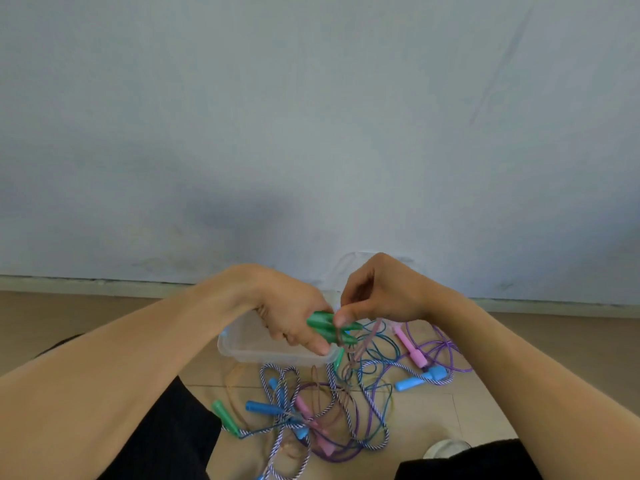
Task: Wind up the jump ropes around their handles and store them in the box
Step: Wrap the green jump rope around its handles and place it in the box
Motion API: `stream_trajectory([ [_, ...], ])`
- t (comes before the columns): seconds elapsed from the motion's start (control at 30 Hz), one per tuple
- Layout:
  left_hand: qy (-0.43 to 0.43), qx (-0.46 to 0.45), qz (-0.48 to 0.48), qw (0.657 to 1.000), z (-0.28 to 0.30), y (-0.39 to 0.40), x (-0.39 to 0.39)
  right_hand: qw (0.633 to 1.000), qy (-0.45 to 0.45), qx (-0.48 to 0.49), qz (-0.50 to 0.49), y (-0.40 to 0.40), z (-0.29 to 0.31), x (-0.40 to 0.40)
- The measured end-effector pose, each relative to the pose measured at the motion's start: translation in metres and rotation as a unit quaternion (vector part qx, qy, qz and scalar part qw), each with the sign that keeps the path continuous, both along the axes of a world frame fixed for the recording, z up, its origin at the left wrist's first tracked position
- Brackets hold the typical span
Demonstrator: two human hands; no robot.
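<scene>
- While held above the box (pixel 242 344), the green handles (pixel 323 323) lie side by side in the left hand (pixel 294 317), whose grip is curled round them.
- Right hand (pixel 374 299): grip narrow, thumb and fingers pinching the brown rope (pixel 360 348) just beside the handles; a few turns already circle them.
- Box: clear plastic, on the floor (pixel 433 410) near the wall (pixel 311 133).
- Loose ropes (pixel 332 417), tangled, with blue, pink and green handles, lie on the floor in front of the box.

Pale blue-grey wall (pixel 311 116) meets beige tiled floor (pixel 426 414) at a skirting board (pixel 86 285).
</scene>
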State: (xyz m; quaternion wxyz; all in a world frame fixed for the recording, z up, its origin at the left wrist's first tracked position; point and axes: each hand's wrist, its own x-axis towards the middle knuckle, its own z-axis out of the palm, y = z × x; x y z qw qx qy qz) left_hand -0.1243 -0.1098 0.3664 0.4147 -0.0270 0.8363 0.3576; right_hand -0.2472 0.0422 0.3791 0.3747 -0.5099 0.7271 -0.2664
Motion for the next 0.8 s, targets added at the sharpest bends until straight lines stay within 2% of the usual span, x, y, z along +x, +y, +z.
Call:
stream_trajectory([
  [0.17,0.023,0.153,0.007,0.988,0.009,0.0,0.002,0.998,-0.056,0.041,0.006,0.0,0.007,-0.006],
  [0.27,0.047,0.23,0.031,0.972,0.016,0.0,0.003,0.987,-0.153,0.042,-0.033,0.0,0.005,-0.004],
  [0.4,0.124,0.32,0.149,0.928,0.024,-0.001,0.004,0.942,-0.317,-0.044,-0.106,-0.006,0.0,-0.014],
  [0.53,0.165,0.345,0.193,0.904,0.028,0.0,0.004,0.887,-0.434,-0.13,-0.091,-0.004,0.006,-0.024],
  [0.63,0.147,0.379,0.215,0.888,0.029,0.0,0.005,0.876,-0.46,-0.124,-0.082,-0.003,0.003,-0.026],
  [0.7,0.138,0.389,0.228,0.882,0.03,-0.002,0.006,0.851,-0.496,-0.134,-0.11,-0.005,0.001,-0.029],
  [0.73,0.132,0.39,0.233,0.881,0.03,-0.003,0.006,0.85,-0.494,-0.131,-0.124,-0.006,0.001,-0.029],
  [0.8,0.12,0.39,0.242,0.88,0.03,-0.004,0.006,0.881,-0.426,-0.118,-0.167,-0.01,0.003,-0.025],
])
